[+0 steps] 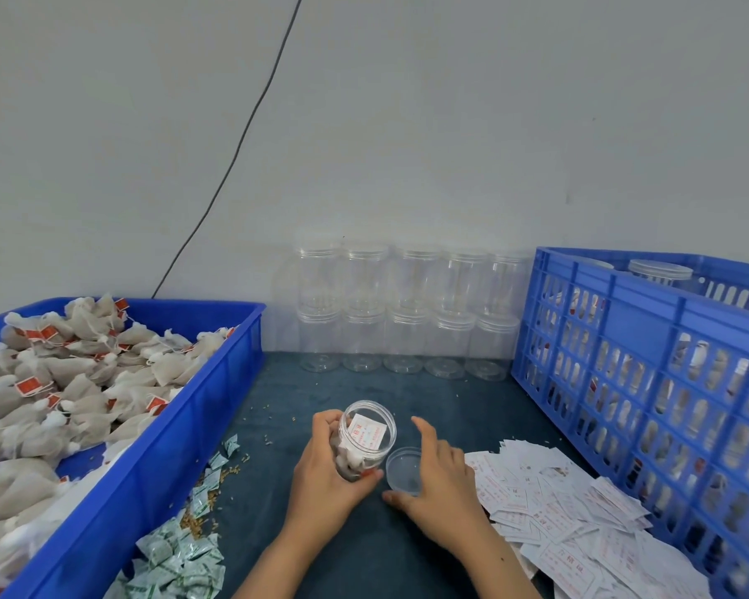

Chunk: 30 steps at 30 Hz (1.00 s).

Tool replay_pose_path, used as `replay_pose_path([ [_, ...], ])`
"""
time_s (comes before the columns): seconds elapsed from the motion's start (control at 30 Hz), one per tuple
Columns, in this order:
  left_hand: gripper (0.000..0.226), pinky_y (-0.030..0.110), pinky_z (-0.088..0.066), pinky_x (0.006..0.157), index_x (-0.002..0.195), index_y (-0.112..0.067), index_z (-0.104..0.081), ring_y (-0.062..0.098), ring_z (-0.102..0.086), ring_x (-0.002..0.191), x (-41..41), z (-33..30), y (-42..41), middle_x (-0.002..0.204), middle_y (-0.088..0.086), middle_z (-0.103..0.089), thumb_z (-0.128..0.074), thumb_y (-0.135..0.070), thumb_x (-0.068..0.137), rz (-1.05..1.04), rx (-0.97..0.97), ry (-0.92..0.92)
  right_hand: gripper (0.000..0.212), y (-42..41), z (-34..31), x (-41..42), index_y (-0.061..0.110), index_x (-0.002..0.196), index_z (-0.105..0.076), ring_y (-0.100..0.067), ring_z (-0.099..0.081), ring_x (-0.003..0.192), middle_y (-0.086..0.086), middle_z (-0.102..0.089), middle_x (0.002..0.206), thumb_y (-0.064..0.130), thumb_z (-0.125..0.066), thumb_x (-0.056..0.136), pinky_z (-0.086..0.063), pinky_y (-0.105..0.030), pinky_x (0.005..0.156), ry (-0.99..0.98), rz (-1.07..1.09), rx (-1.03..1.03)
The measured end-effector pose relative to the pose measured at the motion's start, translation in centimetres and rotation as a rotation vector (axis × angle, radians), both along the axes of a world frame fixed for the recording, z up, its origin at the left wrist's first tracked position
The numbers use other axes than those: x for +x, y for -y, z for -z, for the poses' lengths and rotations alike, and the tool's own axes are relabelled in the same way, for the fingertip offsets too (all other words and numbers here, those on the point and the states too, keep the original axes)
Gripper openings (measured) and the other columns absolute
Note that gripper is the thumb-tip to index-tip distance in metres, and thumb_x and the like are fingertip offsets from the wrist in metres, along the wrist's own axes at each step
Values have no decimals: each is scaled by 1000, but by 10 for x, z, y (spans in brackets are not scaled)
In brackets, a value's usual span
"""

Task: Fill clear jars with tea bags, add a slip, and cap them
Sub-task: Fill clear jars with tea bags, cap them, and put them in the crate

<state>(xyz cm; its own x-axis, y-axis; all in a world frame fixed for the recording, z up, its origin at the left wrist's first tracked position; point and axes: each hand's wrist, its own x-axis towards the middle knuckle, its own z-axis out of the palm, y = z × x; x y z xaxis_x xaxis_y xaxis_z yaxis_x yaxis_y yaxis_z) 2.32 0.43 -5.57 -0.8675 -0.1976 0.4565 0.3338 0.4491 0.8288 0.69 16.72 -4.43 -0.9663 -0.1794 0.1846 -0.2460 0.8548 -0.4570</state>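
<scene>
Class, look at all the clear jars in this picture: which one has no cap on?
The jar gripped in the left hand, with tea bags and a slip inside. The empty jars stacked at the wall are all capped; its lid lies under the right hand.

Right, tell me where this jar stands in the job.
Done: the open jar gripped by the left hand holds tea bags and a slip. In hand: the right hand is at the clear lid on the table. Left: capping it, then the stacked empty jars.
</scene>
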Motion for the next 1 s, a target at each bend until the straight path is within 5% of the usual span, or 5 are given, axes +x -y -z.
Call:
replay_pose_path([
  [0.17,68,23,-50,83,106,-37,-44,0,-62,98,2,-2,-1,107,-18,-66,-87,-14,59,5,-12,-18,90,-7,-8,-2,32,147,-12,-19,-43,121,0,-39,132,29,-70,79,-39,-34,101,-48,-53,-217],
  [0.3,63,26,-47,83,109,-37,-49,5,-56,102,7,-11,-2,105,-20,-62,-85,-17,61,5,-81,-97,93,-12,-25,2,42,142,-14,0,-47,110,5,-42,121,15,-74,77,-41,-16,92,-95,-171,-488],
  [0.53,69,37,-45,90,127,-34,-57,3,-50,102,14,-37,0,108,-21,-59,-82,-39,63,-53,-195,-316,87,-24,-54,15,45,137,-32,-9,-61,109,8,-56,119,24,-83,70,-49,-23,92,-169,-330,-864],
  [0.8,76,26,-37,97,130,-38,-53,-2,-43,109,14,-32,1,110,-19,-56,-87,-32,62,39,-315,-260,41,-4,-49,25,40,125,-52,-8,-55,114,17,-53,123,42,-61,85,-51,-31,91,-186,-342,-757],
  [1.0,88,16,-49,85,120,-25,-53,2,-61,105,12,-34,-8,112,-20,-62,-94,-20,42,169,281,-84,33,7,-47,26,47,122,-50,2,-49,118,16,-50,125,52,-51,89,-40,-25,97,-175,-260,-957],
])
